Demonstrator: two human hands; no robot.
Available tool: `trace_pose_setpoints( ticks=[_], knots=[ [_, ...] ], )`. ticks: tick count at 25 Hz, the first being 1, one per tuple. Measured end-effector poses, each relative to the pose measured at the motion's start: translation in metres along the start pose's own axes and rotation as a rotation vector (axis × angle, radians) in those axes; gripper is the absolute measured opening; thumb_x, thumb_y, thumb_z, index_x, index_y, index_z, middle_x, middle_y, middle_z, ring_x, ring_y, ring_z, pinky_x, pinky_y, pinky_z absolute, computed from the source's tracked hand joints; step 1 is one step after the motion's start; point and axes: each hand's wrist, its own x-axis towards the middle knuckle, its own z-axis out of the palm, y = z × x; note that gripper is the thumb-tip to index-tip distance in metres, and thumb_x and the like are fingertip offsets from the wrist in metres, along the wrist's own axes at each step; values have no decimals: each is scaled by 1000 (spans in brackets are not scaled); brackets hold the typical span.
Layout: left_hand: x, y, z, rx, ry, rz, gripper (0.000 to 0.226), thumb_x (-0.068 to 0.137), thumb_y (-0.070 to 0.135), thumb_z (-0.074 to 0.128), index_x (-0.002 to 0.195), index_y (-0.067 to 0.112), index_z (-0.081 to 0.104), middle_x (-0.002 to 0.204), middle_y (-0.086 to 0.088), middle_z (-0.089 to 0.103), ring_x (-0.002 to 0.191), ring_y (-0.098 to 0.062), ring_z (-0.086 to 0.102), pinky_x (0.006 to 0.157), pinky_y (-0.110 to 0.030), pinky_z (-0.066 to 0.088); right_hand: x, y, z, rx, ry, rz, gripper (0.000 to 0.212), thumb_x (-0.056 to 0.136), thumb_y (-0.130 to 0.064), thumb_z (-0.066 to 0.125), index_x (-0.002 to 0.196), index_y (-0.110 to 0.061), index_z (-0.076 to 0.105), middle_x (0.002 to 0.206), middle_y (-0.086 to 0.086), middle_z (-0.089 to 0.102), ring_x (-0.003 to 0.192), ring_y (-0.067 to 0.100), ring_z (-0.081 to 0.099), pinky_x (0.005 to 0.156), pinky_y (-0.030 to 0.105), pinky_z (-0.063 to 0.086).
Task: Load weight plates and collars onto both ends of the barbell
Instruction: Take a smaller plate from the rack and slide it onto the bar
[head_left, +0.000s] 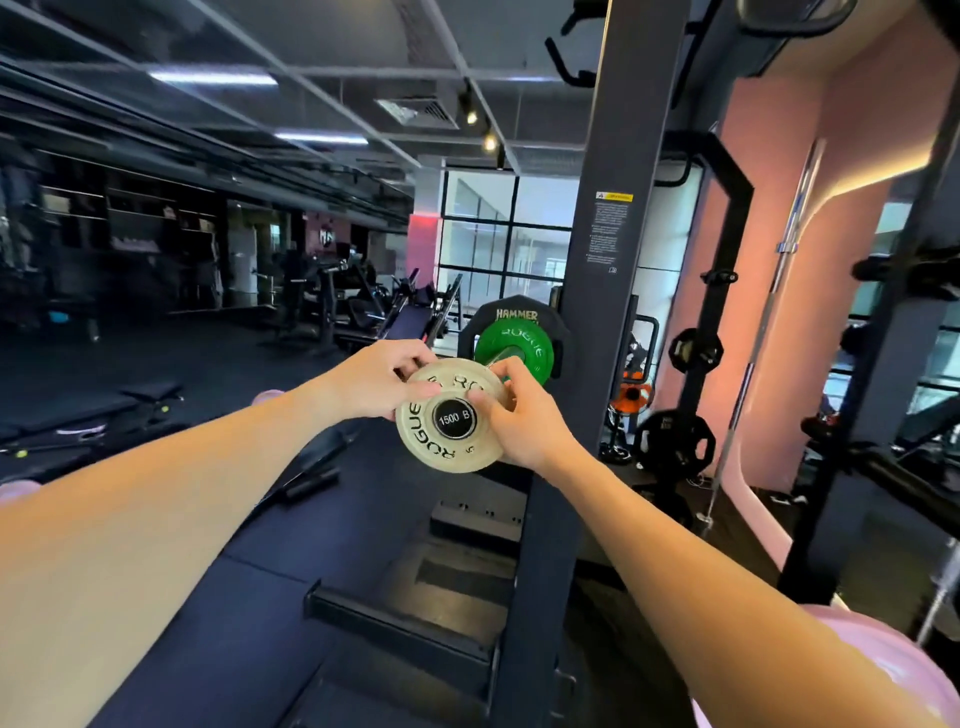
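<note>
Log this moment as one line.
step: sliding plate on | left hand: grips round cream Rogue plate | right hand: grips plate | barbell end cap: through hole | green plate: loaded

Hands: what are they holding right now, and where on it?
Both hands hold the small white plate by its rim: the left hand on the upper left edge, the right hand on the right edge, at the barbell end cap.
</note>
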Motion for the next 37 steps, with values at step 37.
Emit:
trace_pose_setpoints(
  ticks=[37],
  knots=[
    [221,-100,87,-342,50,20,32,97,10,65,127,21,63,99,4,76,64,5,67,50,-15,50,189,149,-28,-69,113,-14,24,99,-28,59,123,-33,58,110,-14,65,100,0,59,74,13,44]
  ],
)
